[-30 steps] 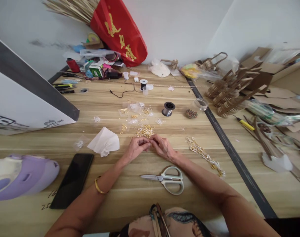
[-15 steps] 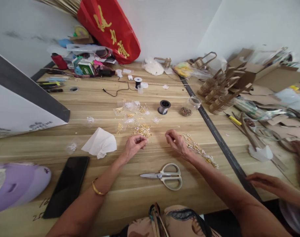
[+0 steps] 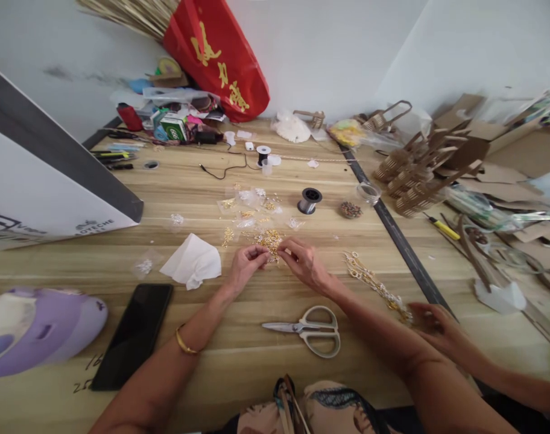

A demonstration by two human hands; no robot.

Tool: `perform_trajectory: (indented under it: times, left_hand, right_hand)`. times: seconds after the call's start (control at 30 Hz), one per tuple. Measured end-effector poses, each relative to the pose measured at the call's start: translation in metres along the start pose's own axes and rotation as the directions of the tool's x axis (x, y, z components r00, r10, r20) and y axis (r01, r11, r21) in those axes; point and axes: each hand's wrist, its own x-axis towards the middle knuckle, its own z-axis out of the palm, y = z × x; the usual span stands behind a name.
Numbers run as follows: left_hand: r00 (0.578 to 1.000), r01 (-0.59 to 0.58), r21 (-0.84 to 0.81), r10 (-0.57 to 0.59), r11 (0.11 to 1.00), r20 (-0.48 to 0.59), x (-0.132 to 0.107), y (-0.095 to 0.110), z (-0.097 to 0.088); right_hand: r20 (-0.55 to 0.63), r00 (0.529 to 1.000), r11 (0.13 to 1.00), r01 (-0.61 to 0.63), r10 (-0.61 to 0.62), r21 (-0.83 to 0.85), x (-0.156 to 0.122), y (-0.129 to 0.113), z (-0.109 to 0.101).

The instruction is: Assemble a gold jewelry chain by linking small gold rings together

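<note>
My left hand [image 3: 246, 265] and my right hand [image 3: 304, 263] rest on the wooden table [image 3: 239, 361] close together, both with fingers pinched at the near edge of a small heap of gold beads and findings [image 3: 269, 239]. What they pinch is too small to name. A gold bangle [image 3: 184, 345] sits on my left wrist. Grey-handled scissors [image 3: 307, 330] lie just below my hands. A finished gold chain of charms [image 3: 377, 286] lies to the right of my right hand.
Another person's hand [image 3: 438, 328] reaches in at the right near the chain's end. A white tissue [image 3: 192, 261], a black phone [image 3: 132, 335] and a purple device [image 3: 35, 328] lie left. A wire spool [image 3: 309, 199] and a bead dish [image 3: 351, 209] stand behind.
My right hand moved back left from the gold chain to the bead heap, beside my left hand. The other person's hand moved in toward the chain's end.
</note>
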Motion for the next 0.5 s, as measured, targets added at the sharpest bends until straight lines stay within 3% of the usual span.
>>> perform_trajectory:
  times: [0.1,0.23,0.5]
  left_hand:
    - [1.000,-0.003,0.008,0.003,1.000,-0.010,0.000,-0.001,0.000]
    - [1.000,-0.017,0.014,0.017,1.000,-0.017,0.000,-0.001,-0.001]
    - [0.998,-0.028,-0.001,0.028,1.000,-0.053,0.003,-0.001,-0.002]
  right_hand:
    - [0.035,0.999,0.999,-0.035,0.036,-0.019,0.004,0.001,-0.001]
    - [0.001,0.994,0.987,-0.106,0.106,0.119,0.009,0.002,0.005]
    - [-0.091,0.990,0.970,-0.086,0.110,0.229,0.005,0.004,0.022]
